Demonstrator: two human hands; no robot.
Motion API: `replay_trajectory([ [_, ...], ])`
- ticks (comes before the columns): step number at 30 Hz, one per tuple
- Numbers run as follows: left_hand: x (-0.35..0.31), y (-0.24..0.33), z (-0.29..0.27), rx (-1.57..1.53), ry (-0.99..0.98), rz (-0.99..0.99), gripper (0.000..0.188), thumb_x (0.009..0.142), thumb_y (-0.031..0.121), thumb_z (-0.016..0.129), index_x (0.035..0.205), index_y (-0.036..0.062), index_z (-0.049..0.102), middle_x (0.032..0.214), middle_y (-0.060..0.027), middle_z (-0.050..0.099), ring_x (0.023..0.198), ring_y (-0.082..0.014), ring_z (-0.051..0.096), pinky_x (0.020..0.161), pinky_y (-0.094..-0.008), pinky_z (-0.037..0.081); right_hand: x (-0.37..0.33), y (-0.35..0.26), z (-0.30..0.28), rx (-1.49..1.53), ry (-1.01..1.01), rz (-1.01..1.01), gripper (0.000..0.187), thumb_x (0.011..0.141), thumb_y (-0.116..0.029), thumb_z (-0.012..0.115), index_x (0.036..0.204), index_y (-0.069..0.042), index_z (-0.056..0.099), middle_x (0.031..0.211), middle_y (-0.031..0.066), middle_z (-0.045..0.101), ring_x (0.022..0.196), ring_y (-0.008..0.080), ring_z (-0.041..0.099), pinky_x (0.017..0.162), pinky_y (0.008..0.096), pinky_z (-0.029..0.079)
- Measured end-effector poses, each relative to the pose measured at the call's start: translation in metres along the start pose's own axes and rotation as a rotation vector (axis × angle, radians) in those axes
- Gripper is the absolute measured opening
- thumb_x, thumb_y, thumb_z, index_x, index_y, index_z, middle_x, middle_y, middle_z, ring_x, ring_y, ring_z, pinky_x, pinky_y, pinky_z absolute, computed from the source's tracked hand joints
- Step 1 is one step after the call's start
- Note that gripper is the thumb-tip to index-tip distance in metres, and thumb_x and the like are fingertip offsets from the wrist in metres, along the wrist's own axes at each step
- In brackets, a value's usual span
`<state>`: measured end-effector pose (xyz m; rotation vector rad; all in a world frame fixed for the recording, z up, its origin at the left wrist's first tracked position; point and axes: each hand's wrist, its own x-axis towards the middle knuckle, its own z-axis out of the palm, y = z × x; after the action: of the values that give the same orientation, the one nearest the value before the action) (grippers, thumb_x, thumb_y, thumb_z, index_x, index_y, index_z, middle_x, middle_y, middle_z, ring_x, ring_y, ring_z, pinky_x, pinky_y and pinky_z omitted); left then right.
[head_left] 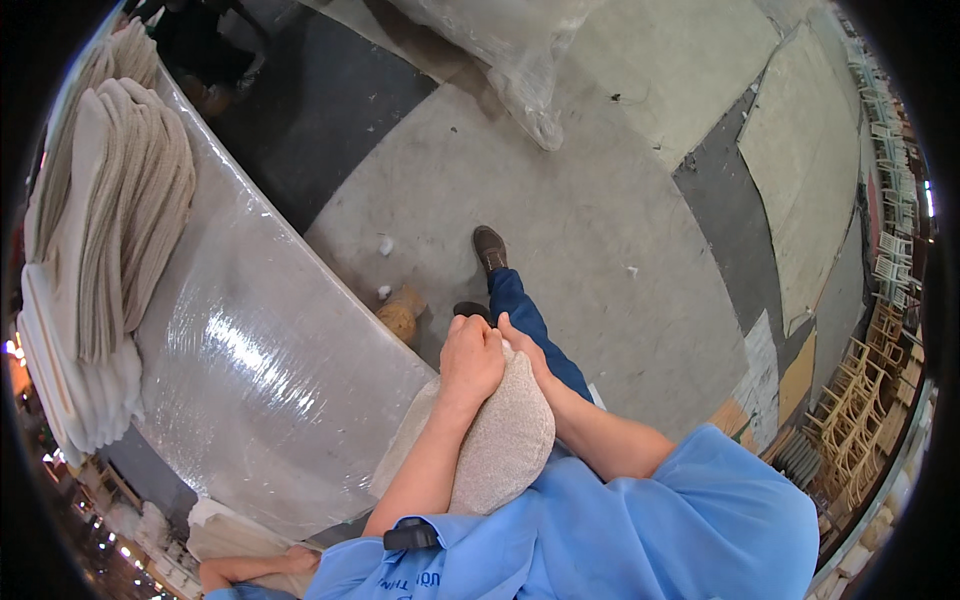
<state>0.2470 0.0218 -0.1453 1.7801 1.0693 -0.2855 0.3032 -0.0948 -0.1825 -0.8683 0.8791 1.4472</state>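
A beige textured fabric cushion [505, 440], rounded at its near end, lies against my front between my forearms. My left hand [472, 355] is closed with curled fingers on its far, narrow end. Right beside it, my right hand [525, 350] grips the same end, thumb pointing away from me. A small white bit shows between the two hands; I cannot make out whether it is filling. Under my left forearm, another beige fabric piece [405, 445] lies at the table's edge.
A table [290, 370] wrapped in shiny film runs along my left. It bears stacked beige covers [130, 200] and white pads [80, 350]. Another person's hand [300, 560] rests on cream fabric at lower left. Plastic sheeting [530, 90] lies ahead; chair frames [865, 390] line the right.
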Motion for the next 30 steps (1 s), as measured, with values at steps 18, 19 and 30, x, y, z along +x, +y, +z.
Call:
replay_trajectory([
  [18, 0.013, -0.026, 0.007, -0.162, 0.126, -0.076, 0.019, 0.099, 0.010, 0.061, 0.092, -0.0068, 0.065, 0.115, -0.0251, 0.062, 0.103, -0.0438, 0.066, 0.096, -0.0507, 0.053, 0.026, -0.024, 0.040, -0.801, 0.313, 0.062, 0.038, 0.110, -0.038, 0.061, 0.121, -0.005, 0.075, 0.112, 0.0069, 0.075, 0.100, 0.0158, 0.069, 0.085, 0.0342, 0.055],
  [19, 0.011, -0.027, 0.006, -0.143, 0.106, -0.090, 0.015, 0.096, 0.006, 0.061, 0.095, -0.0084, 0.066, 0.119, -0.0258, 0.061, 0.104, -0.0445, 0.066, 0.097, -0.0511, 0.053, 0.024, -0.026, 0.045, -0.755, 0.284, 0.096, 0.033, 0.111, -0.030, 0.059, 0.127, -0.005, 0.072, 0.119, 0.0075, 0.073, 0.105, 0.0166, 0.069, 0.090, 0.0337, 0.055],
  [30, 0.010, -0.041, -0.010, -0.224, -0.029, -0.140, 0.047, 0.102, 0.039, 0.065, 0.086, -0.0047, 0.071, 0.083, -0.0169, 0.068, 0.080, -0.0241, 0.064, 0.074, -0.0428, 0.049, 0.025, -0.003, 0.005, -0.218, 0.174, 0.012, 0.052, 0.111, -0.060, 0.052, 0.100, -0.012, 0.067, 0.088, 0.0050, 0.068, 0.080, 0.0214, 0.068, 0.076, 0.0404, 0.057],
])
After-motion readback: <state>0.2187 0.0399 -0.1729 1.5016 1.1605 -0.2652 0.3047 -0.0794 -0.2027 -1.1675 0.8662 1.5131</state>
